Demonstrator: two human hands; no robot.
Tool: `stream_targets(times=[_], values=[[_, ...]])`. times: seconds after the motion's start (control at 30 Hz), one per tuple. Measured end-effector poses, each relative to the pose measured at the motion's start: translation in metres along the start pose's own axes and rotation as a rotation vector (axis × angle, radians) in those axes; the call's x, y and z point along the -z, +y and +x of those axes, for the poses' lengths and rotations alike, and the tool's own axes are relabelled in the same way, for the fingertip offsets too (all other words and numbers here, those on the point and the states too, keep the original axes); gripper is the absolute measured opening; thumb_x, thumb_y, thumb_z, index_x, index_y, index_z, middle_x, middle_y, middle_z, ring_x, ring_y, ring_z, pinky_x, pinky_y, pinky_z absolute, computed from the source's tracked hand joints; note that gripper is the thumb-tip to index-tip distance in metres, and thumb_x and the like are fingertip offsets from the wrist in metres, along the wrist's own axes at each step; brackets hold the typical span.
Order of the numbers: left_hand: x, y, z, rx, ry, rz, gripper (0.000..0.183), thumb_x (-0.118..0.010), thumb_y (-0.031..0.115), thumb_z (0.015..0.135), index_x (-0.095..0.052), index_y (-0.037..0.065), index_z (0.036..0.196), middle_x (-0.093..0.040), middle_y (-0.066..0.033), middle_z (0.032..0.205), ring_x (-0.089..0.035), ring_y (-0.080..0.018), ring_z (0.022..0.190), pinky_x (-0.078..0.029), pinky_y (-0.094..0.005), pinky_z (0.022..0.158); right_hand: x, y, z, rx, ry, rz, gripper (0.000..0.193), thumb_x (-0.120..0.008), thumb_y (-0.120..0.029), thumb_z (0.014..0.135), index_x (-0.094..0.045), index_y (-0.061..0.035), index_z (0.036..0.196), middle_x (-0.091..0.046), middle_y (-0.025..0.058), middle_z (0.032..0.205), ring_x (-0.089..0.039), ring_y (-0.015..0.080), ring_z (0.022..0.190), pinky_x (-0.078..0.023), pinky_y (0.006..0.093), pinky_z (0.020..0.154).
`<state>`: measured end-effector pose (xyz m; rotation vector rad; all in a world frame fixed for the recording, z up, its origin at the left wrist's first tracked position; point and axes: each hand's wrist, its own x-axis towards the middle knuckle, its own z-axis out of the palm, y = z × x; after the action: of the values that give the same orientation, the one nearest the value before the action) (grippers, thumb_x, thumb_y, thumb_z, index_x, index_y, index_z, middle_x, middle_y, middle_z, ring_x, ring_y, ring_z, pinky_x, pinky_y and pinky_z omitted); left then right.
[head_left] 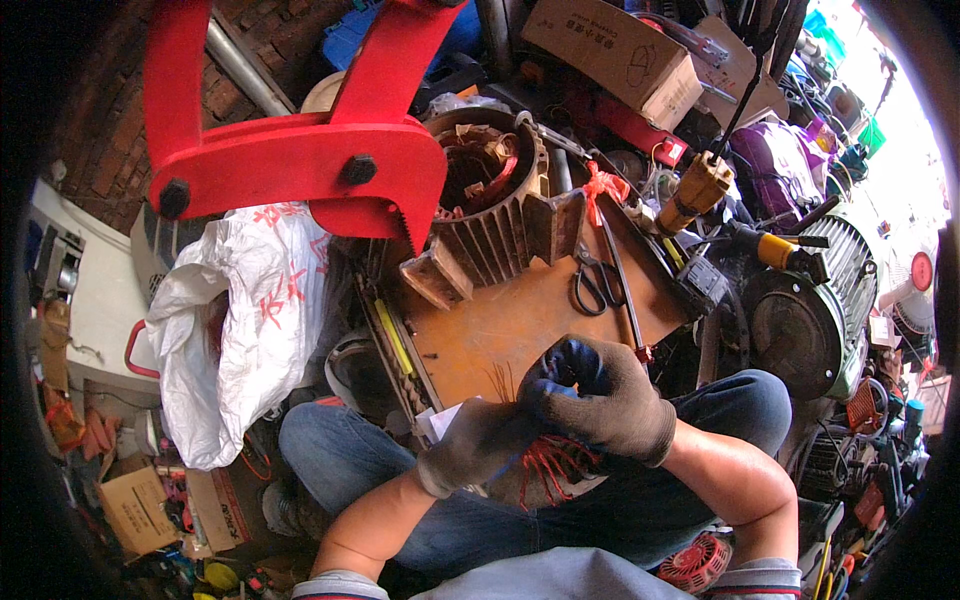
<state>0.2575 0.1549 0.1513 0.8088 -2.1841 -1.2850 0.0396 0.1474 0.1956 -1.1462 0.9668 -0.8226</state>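
My left hand and my right hand, both in grey-brown work gloves with dark blue fingers, meet above my lap. Between them they grip a bundle of copper wires. Reddish-orange wire ends fan out below the hands, and a few thin strands stick up above the left fingers. The gloves hide the middle of the bundle. Just beyond, on a brown board, stands a finned metal motor housing with coils visible inside. Black-handled scissors lie on the board beside a long thin rod.
A big red steel jaw hangs over the housing's left side. The white woven bag sits at left. To the right are a yellow-handled tool and a large finned motor. A cardboard box stands behind.
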Motion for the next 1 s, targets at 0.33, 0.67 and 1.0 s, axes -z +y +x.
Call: stream_targets(times=[0.33, 0.67, 1.0], values=[[-0.001, 0.013, 0.000, 0.138, 0.064, -0.323, 0.026, -0.060, 0.025, 0.100, -0.066, 0.004, 0.115, -0.073, -0.0147, 0.101, -0.072, -0.0252, 0.097, -0.055, -0.0339, 0.086, -0.004, 0.003, 0.001, 0.079, -0.041, 0.135, 0.035, -0.075, -0.016, 0.087, -0.066, -0.0001, 0.116, -0.071, 0.0080, 0.101, -0.065, 0.0108, 0.093, -0.053, 0.0306, 0.087], [-0.004, -0.006, -0.002, -0.256, 0.073, 0.438, 0.021, -0.057, 0.019, 0.099, -0.059, 0.009, 0.116, -0.070, -0.0119, 0.094, -0.071, -0.0317, 0.085, -0.058, -0.0380, 0.076, -0.004, -0.003, 0.000, -0.026, -0.009, -0.011, 0.032, -0.076, -0.015, 0.088, -0.068, 0.0007, 0.115, -0.073, 0.0083, 0.107, -0.067, 0.0139, 0.098, -0.053, 0.0308, 0.091], [-0.003, -0.004, 0.002, -0.183, 0.007, 0.284, 0.019, -0.056, 0.022, 0.098, -0.062, 0.010, 0.112, -0.071, -0.0126, 0.092, -0.072, -0.0309, 0.084, -0.058, -0.0380, 0.075, -0.004, -0.004, 0.000, -0.077, 0.005, 0.108, 0.026, -0.074, -0.012, 0.089, -0.070, 0.0005, 0.111, -0.073, 0.0085, 0.107, -0.067, 0.0122, 0.096, -0.053, 0.0298, 0.090]])
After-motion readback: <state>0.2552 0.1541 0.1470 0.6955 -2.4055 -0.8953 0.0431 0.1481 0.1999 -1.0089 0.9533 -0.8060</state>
